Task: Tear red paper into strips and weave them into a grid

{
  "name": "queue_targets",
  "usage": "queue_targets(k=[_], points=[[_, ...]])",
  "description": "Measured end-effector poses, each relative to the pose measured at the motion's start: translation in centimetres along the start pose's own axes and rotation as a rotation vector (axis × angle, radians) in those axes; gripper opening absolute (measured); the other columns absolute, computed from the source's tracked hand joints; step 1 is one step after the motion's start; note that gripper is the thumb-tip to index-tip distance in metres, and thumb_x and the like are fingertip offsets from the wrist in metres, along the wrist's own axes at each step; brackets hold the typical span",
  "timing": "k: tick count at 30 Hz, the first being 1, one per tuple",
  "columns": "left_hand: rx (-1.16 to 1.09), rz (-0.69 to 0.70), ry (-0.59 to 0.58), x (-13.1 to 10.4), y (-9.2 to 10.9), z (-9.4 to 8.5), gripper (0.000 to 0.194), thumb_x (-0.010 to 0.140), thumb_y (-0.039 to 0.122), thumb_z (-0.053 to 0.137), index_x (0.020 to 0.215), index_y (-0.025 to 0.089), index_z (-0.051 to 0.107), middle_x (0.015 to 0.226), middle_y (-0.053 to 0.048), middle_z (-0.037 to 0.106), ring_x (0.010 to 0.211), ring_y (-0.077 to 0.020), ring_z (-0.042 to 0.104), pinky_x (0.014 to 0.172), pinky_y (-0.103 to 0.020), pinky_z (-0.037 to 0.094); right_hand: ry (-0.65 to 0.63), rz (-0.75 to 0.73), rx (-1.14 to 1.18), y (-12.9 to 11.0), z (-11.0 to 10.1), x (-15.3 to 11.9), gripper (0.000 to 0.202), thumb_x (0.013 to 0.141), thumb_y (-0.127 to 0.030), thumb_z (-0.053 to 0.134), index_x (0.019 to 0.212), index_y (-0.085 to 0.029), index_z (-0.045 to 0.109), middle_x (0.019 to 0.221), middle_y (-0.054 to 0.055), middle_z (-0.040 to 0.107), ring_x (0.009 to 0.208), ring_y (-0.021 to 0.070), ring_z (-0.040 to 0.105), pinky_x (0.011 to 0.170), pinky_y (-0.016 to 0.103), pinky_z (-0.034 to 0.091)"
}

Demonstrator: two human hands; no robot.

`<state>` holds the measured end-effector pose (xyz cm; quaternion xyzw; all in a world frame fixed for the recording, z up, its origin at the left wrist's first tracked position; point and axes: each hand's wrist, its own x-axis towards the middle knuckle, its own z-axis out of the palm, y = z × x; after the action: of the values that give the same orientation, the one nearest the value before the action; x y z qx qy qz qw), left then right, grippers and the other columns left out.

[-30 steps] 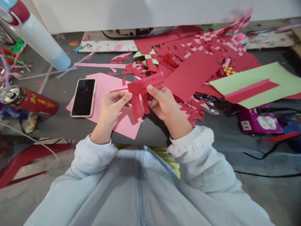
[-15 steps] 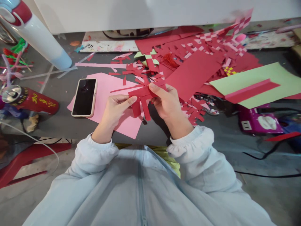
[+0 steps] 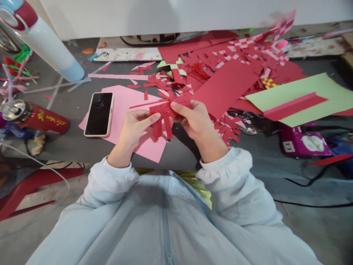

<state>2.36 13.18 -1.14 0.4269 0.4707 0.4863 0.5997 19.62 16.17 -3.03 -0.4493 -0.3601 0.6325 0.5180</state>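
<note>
Between my hands is a piece of red paper strips [image 3: 160, 109], some of them hanging down loose toward me. My left hand [image 3: 135, 129] pinches its left end between thumb and fingers. At the other end, my right hand [image 3: 196, 119] is closed on the strips, its thumb lying on top. Part of the paper is hidden behind the right fingers. Below the strips lies a pink paper sheet [image 3: 147, 149], with a phone [image 3: 99, 114] on its left part.
Red and pink paper scraps [image 3: 228, 129] and a large red sheet [image 3: 228, 88] spread behind and right. A green sheet [image 3: 300, 95] and a purple packet [image 3: 303, 141] lie right. A white bottle [image 3: 52, 48] and a red can [image 3: 44, 117] are at left.
My right hand has slid slightly left along the red strips, toward my left hand. The hanging strips have shifted a little left. My left hand has barely moved.
</note>
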Motion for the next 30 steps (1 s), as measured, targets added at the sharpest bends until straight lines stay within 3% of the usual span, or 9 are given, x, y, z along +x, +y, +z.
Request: queue_targets(k=[10,15,19,23,30], points=[[0.006,0.0,0.037,0.0,-0.2,0.0,0.029,0.064,0.04,0.089,0.066,0.016,0.073,0.065,-0.001,0.069,0.056,-0.0123,0.064,0.053,-0.025,0.054,0.035,-0.087,-0.054,-0.1,0.0,0.1,0.045,0.051,-0.059,0.091,0.068,-0.022,0.07,0.064,-0.002,0.065,0.051,0.0082,0.052,0.049,0.025,0.045],[-0.089,0.024,0.058,0.1,-0.1,0.0,0.028,0.063,0.04,0.09,0.069,0.017,0.075,0.069,-0.001,0.073,0.059,-0.0116,0.066,0.057,-0.023,0.055,-0.09,0.023,-0.033,-0.4,0.0,-0.2,0.048,0.048,-0.057,0.093,0.069,-0.02,0.071,0.068,0.0,0.07,0.059,0.0112,0.061,0.053,0.025,0.049],[-0.147,0.035,0.088,0.1,0.1,0.1,0.029,0.06,0.04,0.092,0.07,0.018,0.075,0.073,-0.001,0.075,0.064,-0.0129,0.069,0.065,-0.025,0.059,-0.184,0.102,-0.036,-0.3,0.5,-0.4,0.045,0.042,-0.047,0.096,0.064,-0.019,0.069,0.059,-0.004,0.063,0.051,0.0073,0.052,0.05,0.024,0.044],[-0.135,0.022,0.093,0.2,0.0,0.2,0.03,0.06,0.042,0.092,0.07,0.018,0.076,0.07,-0.001,0.074,0.059,-0.0128,0.067,0.055,-0.024,0.055,-0.138,0.059,-0.059,0.1,1.0,-0.3,0.04,0.041,-0.043,0.095,0.061,-0.02,0.069,0.058,-0.005,0.062,0.049,0.0049,0.044,0.047,0.023,0.034],[-0.163,0.056,0.105,0.4,-0.3,0.2,0.029,0.058,0.039,0.093,0.069,0.017,0.077,0.07,0.0,0.074,0.06,-0.0101,0.066,0.056,-0.021,0.054,-0.096,0.001,-0.051,0.6,1.0,-0.2,0.031,0.048,-0.038,0.093,0.061,-0.02,0.071,0.061,-0.003,0.066,0.051,0.0065,0.049,0.048,0.023,0.036]])
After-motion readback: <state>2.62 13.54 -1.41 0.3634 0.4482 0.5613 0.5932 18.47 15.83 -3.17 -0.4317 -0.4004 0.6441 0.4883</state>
